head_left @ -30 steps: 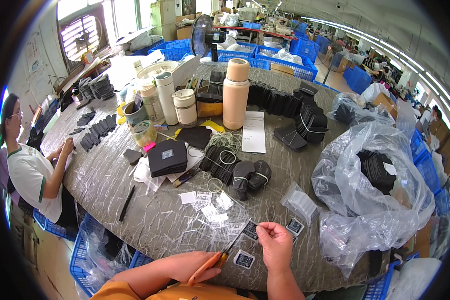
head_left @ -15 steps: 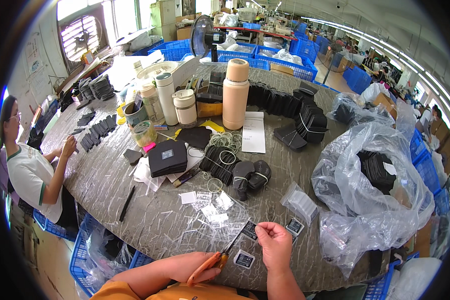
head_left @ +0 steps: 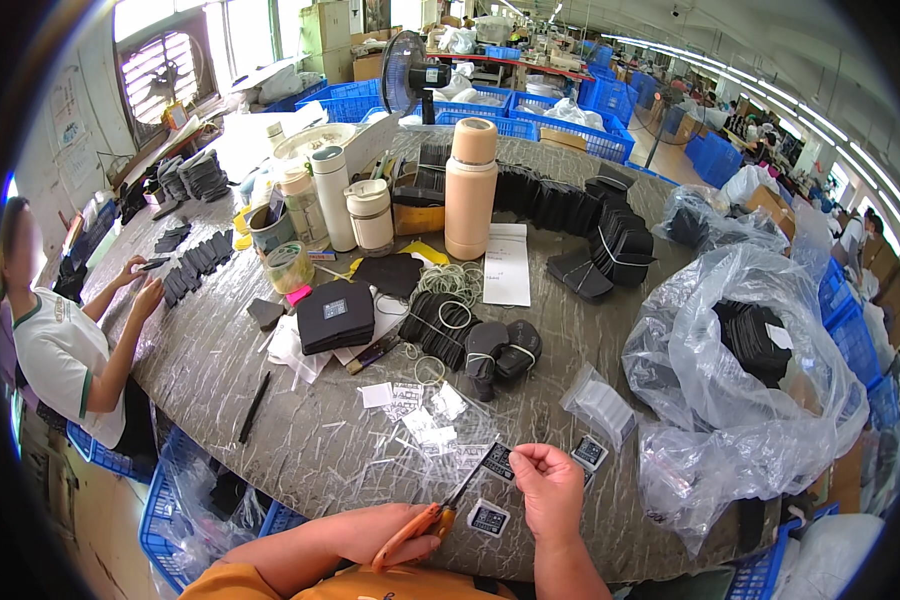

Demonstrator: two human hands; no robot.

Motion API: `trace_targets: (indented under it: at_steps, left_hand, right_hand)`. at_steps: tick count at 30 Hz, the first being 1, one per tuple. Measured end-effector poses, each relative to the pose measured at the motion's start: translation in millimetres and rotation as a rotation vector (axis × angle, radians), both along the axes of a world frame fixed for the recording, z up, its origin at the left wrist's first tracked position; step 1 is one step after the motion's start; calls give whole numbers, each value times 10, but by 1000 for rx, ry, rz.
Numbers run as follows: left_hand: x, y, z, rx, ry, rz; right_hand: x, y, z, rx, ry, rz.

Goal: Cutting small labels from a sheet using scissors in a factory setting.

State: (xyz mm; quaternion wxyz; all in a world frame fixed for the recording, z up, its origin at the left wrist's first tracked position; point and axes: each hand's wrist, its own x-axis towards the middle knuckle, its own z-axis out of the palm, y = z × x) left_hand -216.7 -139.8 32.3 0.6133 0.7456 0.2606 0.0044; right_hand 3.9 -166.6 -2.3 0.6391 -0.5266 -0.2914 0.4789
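Big factory hall with blue crates [head_left: 530,105] stacked in the background, and a round table [head_left: 300,455] wrapped in crinkly plastic taking up most of the frame. At bottom centre, the left hand [head_left: 385,535] is closed around the orange handles of a pair of scissors [head_left: 442,515], long axis running diagonally, blades pointing up and right toward a small black label [head_left: 498,462]. The right hand [head_left: 548,490] pinches that label between fingertips, rest of the fingers curled in. Two more black labels lie flat close by, one just below the blades [head_left: 488,518] and one to the right [head_left: 590,453]. Further up, a tall tan bottle [head_left: 470,190] stands upright. At far left, another person [head_left: 65,340] sits at the table.
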Motion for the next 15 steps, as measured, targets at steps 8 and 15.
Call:
trace_targets:
  at_steps: [8, 15]
  left_hand:
    - [-2, -12, 6, 19, 21, 17]
    - [-8, -10, 24, -35, 27, 19]
  right_hand:
    - [2, -1, 9, -2, -2, 13]
    - [-1, 4, 1, 6, -5, 17]
